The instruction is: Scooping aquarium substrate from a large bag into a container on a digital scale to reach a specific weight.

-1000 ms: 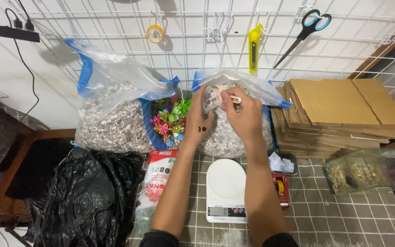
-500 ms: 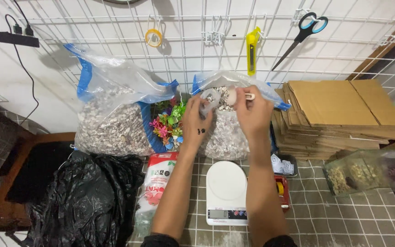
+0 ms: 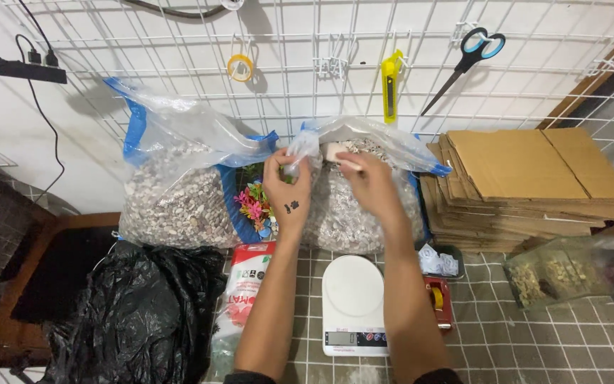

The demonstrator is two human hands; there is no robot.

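Observation:
A clear plastic bag of pale gravel (image 3: pixel 346 220) with a blue rim stands at the back of the tiled counter. My left hand (image 3: pixel 289 186) pinches the left side of its open mouth. My right hand (image 3: pixel 372 183) is at the bag's opening, fingers closed on a small pale object (image 3: pixel 337 152); I cannot make out what it is. A white kitchen scale (image 3: pixel 353 304) sits on the counter between my forearms, with nothing on its round plate.
A second, larger gravel bag (image 3: pixel 172 203) stands to the left, with colourful plastic plants (image 3: pixel 250 206) between the bags. A black bag (image 3: pixel 136 313), a red-and-white packet (image 3: pixel 246 284), flat cardboard (image 3: pixel 527 181) and a clear box (image 3: pixel 570 270) surround the scale. Scissors (image 3: pixel 463 60) and a yellow knife (image 3: pixel 390 82) hang on the grid.
Both hands have risen from the front of the gravel bag to its mouth. The left hand now holds the rim, and the right hand's pale object has moved up with it.

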